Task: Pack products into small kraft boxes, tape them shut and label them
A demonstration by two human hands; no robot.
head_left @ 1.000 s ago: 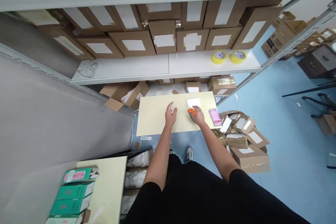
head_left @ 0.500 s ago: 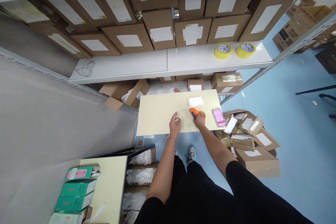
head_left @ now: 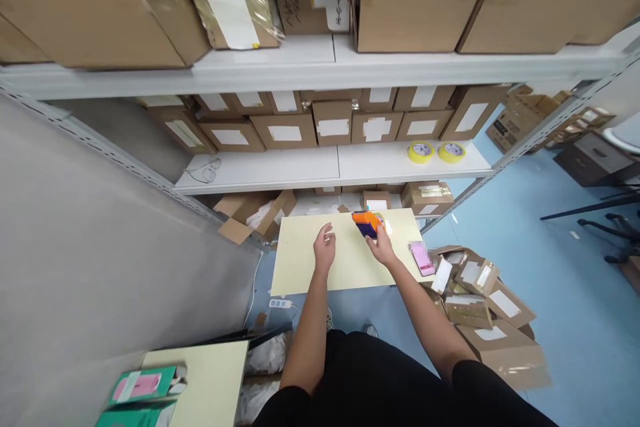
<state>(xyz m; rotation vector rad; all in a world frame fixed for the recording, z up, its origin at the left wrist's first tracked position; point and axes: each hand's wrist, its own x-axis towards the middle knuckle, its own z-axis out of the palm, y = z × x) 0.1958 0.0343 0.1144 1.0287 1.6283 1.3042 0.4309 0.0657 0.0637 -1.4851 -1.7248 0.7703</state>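
Note:
An orange and dark-blue tape dispenser [head_left: 367,221] is held up over the pale yellow table [head_left: 300,267]. My right hand [head_left: 383,247] is closed around it. Part of a yellow tape roll shows behind its body. My left hand [head_left: 325,248] hovers over the middle of the table, its fingers loosely bent and apart, with nothing in them. A white paper slip [head_left: 389,227] lies behind the dispenser, mostly covered. Right of my right hand, a pink phone-like item [head_left: 423,258], partly blurred, rests at the table's right edge.
Two yellow tape rolls [head_left: 421,151] and a pair of glasses [head_left: 204,170] lie on the white shelf [head_left: 280,170], with labelled cartons behind. An open carton [head_left: 240,217] stands left behind the table. Cartons [head_left: 505,347] are piled at right. Green boxes [head_left: 143,385] sit at lower left.
My right hand has raised the tape dispenser and turned it so its dark-blue side shows. My left hand has shifted slightly left. The camera has tilted up, bringing the upper shelf into view.

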